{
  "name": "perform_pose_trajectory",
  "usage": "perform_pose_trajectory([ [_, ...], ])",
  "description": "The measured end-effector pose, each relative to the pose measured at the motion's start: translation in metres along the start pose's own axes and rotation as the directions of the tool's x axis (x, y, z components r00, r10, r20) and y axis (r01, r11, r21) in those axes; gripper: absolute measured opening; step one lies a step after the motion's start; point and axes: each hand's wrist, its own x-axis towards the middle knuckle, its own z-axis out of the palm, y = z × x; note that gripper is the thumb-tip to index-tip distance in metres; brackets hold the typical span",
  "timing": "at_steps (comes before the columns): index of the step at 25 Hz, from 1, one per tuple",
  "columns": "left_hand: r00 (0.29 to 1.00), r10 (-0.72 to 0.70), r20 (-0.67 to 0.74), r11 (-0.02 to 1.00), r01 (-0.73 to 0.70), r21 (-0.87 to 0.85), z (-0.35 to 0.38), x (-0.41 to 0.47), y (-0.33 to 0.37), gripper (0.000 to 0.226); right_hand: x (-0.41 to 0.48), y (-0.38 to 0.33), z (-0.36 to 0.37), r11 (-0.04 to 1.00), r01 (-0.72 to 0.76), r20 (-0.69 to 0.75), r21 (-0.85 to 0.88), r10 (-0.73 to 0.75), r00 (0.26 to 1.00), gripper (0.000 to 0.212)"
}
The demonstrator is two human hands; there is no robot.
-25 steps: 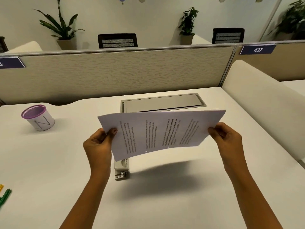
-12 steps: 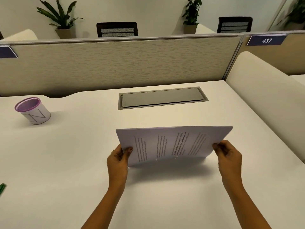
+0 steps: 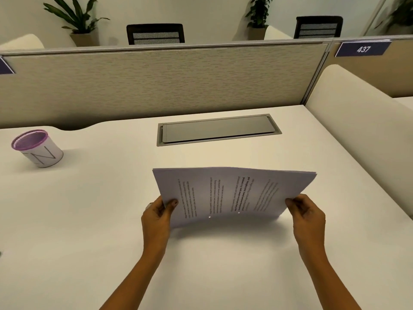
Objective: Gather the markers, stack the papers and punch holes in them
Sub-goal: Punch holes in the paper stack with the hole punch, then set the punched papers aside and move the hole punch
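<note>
White surface [image 3: 89, 220] fronts a beige partition [image 3: 156, 86]. Papers [image 3: 234, 193] stand on their lower edge at its middle, left hand [image 3: 157, 217] and right hand [image 3: 308, 214] pinching the side edges. Cup [image 3: 36, 147] sits far left.

I'm looking at a white desk [image 3: 89, 220] with a grey hatch [image 3: 218, 129] sitting flush in its far middle. A white cup [image 3: 39, 147] with a purple rim is standing far left. A beige partition [image 3: 156, 83] is running along the back, carrying a blue sign [image 3: 363, 49] reading 437. Two black chairs [image 3: 155, 33] and potted plants [image 3: 78, 21] are showing behind it.
</note>
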Motion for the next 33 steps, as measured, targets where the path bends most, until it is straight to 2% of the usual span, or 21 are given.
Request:
perform_pose_trajectory([
  [4, 0.992, 0.119, 0.047, 0.993, -0.120, 0.000, 0.007, 0.016, 0.015, 0.023, 0.004, -0.001, -0.007, 1.000, 0.017, -0.075, 0.025, -0.015, 0.997, 0.032],
  [6, 0.983, 0.184, 0.010, 0.982, -0.184, 0.033, 0.012, 0.024, 0.023, 0.020, 0.006, 0.000, -0.008, 0.998, -0.021, -0.115, 0.055, 0.027, 0.993, 0.033],
  [9, 0.969, 0.247, -0.030, 0.965, -0.243, 0.100, 0.026, 0.031, 0.028, 0.041, 0.010, 0.004, -0.007, 0.983, -0.120, -0.180, 0.142, 0.145, 0.973, 0.030],
  [13, 0.969, 0.246, -0.019, 0.966, -0.244, 0.087, 0.053, 0.027, 0.017, 0.045, 0.013, 0.017, -0.016, 0.919, -0.278, -0.218, 0.278, 0.343, 0.914, 0.012],
  [16, 0.982, 0.173, 0.070, 0.968, -0.183, 0.174, 0.073, 0.014, -0.005, 0.049, 0.017, 0.022, -0.020, 0.825, -0.344, -0.220, 0.448, 0.475, 0.852, 0.020],
  [18, 0.967, 0.151, 0.204, 0.912, -0.216, 0.348, 0.085, 0.006, -0.023, 0.054, 0.020, 0.021, -0.018, 0.744, -0.366, -0.212, 0.559, 0.555, 0.804, 0.020],
  [20, 0.929, 0.165, 0.332, 0.813, -0.318, 0.487, 0.095, 0.002, -0.039, 0.057, 0.022, 0.019, -0.016, 0.685, -0.376, -0.202, 0.624, 0.606, 0.769, 0.016],
  [23, 0.895, 0.183, 0.407, 0.650, -0.421, 0.633, 0.102, 0.002, -0.054, 0.058, 0.026, 0.016, -0.011, 0.636, -0.354, -0.219, 0.685, 0.644, 0.733, 0.006],
  [25, 0.880, 0.227, 0.418, 0.520, -0.472, 0.712, 0.103, 0.000, -0.059, 0.062, 0.030, 0.016, -0.009, 0.621, -0.329, -0.243, 0.712, 0.657, 0.713, 0.008],
  [27, 0.876, 0.244, 0.416, 0.481, -0.481, 0.733, 0.104, -0.001, -0.060, 0.067, 0.035, 0.017, -0.005, 0.610, -0.321, -0.269, 0.725, 0.679, 0.683, 0.012],
  [33, 0.880, 0.225, 0.419, 0.457, -0.475, 0.752, 0.104, 0.000, -0.059, 0.072, 0.049, 0.025, 0.007, 0.610, -0.373, -0.368, 0.699, 0.754, 0.544, 0.012],
])
